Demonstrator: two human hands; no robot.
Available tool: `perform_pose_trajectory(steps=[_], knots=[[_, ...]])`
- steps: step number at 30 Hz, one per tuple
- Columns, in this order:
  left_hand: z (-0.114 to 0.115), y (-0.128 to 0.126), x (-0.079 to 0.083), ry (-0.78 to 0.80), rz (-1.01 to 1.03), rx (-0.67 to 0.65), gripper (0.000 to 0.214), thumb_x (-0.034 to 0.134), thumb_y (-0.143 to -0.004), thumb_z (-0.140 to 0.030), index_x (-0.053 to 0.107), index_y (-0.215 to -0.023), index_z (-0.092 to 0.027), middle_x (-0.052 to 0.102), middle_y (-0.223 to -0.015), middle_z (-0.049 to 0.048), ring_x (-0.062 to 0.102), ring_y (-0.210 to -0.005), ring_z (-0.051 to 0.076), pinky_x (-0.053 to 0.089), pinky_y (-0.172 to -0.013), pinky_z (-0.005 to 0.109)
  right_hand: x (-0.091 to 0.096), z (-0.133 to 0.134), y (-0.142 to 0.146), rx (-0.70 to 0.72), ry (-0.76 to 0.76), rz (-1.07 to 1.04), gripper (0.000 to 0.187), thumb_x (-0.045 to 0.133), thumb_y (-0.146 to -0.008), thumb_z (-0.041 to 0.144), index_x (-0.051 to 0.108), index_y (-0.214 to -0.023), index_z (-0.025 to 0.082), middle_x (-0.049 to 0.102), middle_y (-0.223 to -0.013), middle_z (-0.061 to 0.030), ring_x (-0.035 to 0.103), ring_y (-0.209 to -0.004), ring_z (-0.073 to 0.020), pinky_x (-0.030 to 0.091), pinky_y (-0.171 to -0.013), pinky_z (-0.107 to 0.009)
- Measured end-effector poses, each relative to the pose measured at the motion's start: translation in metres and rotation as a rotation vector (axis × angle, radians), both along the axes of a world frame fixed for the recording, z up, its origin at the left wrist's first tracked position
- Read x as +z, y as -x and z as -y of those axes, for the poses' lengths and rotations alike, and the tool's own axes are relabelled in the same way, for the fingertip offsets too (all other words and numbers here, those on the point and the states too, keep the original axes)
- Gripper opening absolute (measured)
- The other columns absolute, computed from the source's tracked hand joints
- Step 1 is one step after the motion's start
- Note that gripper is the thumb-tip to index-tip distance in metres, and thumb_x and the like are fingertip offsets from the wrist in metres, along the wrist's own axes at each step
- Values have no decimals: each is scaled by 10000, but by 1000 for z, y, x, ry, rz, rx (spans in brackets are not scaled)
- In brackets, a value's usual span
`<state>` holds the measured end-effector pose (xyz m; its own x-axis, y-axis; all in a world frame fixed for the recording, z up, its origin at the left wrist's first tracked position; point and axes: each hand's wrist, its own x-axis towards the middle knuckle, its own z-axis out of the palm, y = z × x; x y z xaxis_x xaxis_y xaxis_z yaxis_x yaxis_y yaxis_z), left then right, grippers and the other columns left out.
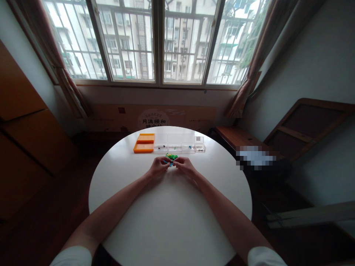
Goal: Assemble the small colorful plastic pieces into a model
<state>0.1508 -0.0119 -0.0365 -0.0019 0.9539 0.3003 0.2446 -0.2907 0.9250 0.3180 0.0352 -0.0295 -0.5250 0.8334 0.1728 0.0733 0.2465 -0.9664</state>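
My left hand [159,166] and my right hand [185,165] meet at the middle of the white round table [166,214], fingertips nearly touching. Both have their fingers drawn together in a pinch; anything between the tips is too small to make out. Just beyond the fingertips lies a little pile of bright green and yellow pieces [172,156], too tiny to name. A few small blue pieces [171,164] show between the two hands. I cannot tell whether these are held or lying on the table.
Behind the pile stand an orange open case [144,146], clear plastic boxes [174,148] with a few tiny pieces inside, and a small clear box [199,148] on the right. A wooden bench [235,136] is right of the table; a barred window [158,40] is ahead.
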Motion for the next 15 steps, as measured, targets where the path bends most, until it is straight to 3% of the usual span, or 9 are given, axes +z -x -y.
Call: perform_pose_trajectory(steps=[15], knots=[[2,-1,5,14,-3,-21,298,639,-681,-352,670,-833,-98,651,-708,77,537,-498,103,425,-453,209,-1,0,1,-3,31,-42,311,685,-601,375,656,-786,127,611,-610,-29,500,-517,-109,363,-464,-223]])
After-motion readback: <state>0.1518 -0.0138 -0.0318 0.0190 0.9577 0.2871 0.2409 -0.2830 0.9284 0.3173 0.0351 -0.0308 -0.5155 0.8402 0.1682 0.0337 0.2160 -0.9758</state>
